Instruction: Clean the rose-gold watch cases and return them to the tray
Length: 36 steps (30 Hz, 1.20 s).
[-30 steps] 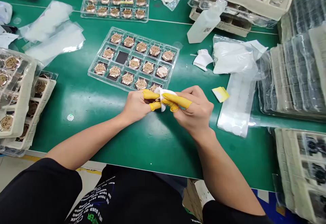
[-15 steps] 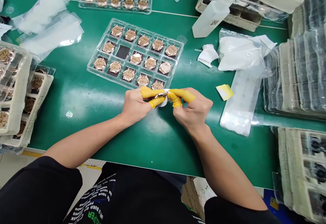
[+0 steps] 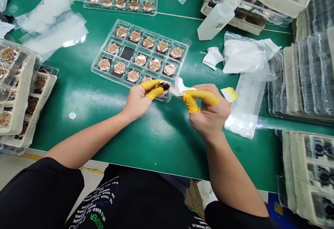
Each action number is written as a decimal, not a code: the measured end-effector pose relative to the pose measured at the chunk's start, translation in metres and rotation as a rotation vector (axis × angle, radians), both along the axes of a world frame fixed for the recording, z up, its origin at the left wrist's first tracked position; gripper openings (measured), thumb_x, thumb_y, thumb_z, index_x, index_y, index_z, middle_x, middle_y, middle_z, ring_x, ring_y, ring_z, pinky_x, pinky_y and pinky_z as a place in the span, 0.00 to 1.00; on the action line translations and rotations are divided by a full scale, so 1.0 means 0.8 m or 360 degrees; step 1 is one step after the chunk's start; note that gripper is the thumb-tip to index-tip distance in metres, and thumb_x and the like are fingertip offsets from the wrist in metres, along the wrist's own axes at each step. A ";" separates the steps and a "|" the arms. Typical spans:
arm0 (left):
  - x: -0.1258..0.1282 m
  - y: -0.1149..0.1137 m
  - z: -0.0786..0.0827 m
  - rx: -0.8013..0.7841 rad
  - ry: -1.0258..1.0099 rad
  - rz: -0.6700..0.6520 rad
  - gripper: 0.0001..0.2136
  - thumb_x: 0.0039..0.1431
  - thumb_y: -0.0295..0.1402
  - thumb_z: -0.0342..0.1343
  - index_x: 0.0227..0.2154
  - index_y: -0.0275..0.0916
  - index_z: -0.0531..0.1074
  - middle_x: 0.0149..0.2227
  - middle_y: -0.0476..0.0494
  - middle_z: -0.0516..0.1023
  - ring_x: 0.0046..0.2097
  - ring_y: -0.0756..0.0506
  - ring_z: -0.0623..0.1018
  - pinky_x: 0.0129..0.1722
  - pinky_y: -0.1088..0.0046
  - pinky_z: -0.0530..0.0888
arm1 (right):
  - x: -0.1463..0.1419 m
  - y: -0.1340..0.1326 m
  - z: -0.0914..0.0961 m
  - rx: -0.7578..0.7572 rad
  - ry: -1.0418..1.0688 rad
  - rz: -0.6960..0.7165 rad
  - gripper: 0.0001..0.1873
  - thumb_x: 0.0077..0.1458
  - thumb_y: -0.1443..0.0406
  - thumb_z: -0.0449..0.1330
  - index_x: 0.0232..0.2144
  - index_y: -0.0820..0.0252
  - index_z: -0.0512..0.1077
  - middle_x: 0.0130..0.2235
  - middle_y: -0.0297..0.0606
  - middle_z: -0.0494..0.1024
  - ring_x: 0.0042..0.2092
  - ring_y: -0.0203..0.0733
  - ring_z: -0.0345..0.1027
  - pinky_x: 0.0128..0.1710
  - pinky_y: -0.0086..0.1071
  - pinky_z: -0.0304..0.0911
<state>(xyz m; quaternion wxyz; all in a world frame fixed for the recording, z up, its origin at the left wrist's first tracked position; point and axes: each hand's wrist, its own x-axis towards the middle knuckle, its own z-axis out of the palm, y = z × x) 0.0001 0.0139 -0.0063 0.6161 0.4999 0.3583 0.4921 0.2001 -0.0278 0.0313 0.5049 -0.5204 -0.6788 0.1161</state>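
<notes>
While a round rose-gold watch case (image 3: pixel 164 87) sits pinched between the yellow-cotted fingertips (image 3: pixel 155 92) of the left hand (image 3: pixel 138 100), a crumpled white cloth (image 3: pixel 180 88) lies at its 3 o'clock, pinched by the curled right hand (image 3: pixel 211 112); a clear plastic tray of watch cases (image 3: pixel 100 45) lies at 11 o'clock.

The left hand (image 3: pixel 138 100) pinches a rose-gold watch case (image 3: pixel 164 87) between fingers in yellow finger cots (image 3: pixel 152 84), over the lower edge of a clear tray (image 3: pixel 108 77) of similar cases on the green worktop (image 3: pixel 167 145). The right hand (image 3: pixel 211 112), also in yellow cots, grips a white cloth (image 3: pixel 179 88) whose end touches the case. Near the right hand lie a yellow-and-white scrap (image 3: pixel 229 94) and a bag of white pads (image 3: pixel 242 117). Farther off stand a plastic bottle (image 3: pixel 215 22) and, at both sides, stacked trays (image 3: pixel 308 173).
</notes>
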 end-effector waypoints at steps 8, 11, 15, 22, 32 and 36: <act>0.003 -0.012 -0.004 0.0219 0.0186 -0.0136 0.19 0.59 0.48 0.69 0.45 0.39 0.84 0.45 0.42 0.87 0.46 0.43 0.86 0.48 0.68 0.82 | -0.019 -0.004 -0.015 0.0168 -0.0113 -0.0106 0.07 0.60 0.63 0.65 0.38 0.46 0.83 0.33 0.35 0.84 0.37 0.48 0.75 0.38 0.46 0.69; -0.004 -0.018 0.004 0.0620 0.0572 -0.0054 0.10 0.63 0.36 0.65 0.44 0.41 0.85 0.43 0.44 0.88 0.44 0.45 0.85 0.47 0.71 0.81 | -0.020 -0.004 -0.018 0.0281 -0.0280 -0.0076 0.11 0.59 0.67 0.62 0.40 0.46 0.82 0.35 0.36 0.85 0.37 0.47 0.74 0.36 0.44 0.66; -0.009 -0.022 0.008 0.1050 0.0842 0.0147 0.10 0.65 0.32 0.61 0.46 0.41 0.85 0.43 0.44 0.88 0.43 0.47 0.85 0.47 0.72 0.80 | -0.007 -0.001 -0.022 0.0329 -0.0830 -0.0150 0.08 0.56 0.69 0.62 0.35 0.51 0.78 0.35 0.39 0.83 0.34 0.44 0.68 0.33 0.41 0.56; -0.017 -0.014 0.000 0.1401 0.1061 0.0223 0.11 0.68 0.32 0.58 0.47 0.42 0.85 0.44 0.44 0.88 0.44 0.46 0.85 0.50 0.69 0.80 | -0.035 -0.004 -0.023 -0.0189 -0.0144 -0.0002 0.16 0.66 0.58 0.55 0.26 0.53 0.61 0.26 0.35 0.68 0.25 0.37 0.56 0.25 0.35 0.51; 0.002 -0.005 -0.001 0.0179 0.0189 0.0036 0.18 0.57 0.46 0.72 0.46 0.42 0.82 0.44 0.44 0.86 0.44 0.45 0.85 0.49 0.67 0.82 | -0.008 -0.001 0.003 -0.0016 0.0239 -0.0186 0.14 0.62 0.50 0.66 0.34 0.51 0.78 0.31 0.35 0.75 0.31 0.39 0.68 0.32 0.37 0.63; 0.004 -0.008 -0.002 0.0116 0.0085 -0.0004 0.18 0.55 0.46 0.73 0.44 0.41 0.83 0.44 0.44 0.86 0.45 0.44 0.85 0.49 0.65 0.83 | -0.006 -0.002 0.000 0.0148 -0.0102 -0.0115 0.05 0.62 0.57 0.66 0.37 0.48 0.82 0.33 0.36 0.81 0.34 0.43 0.73 0.35 0.41 0.66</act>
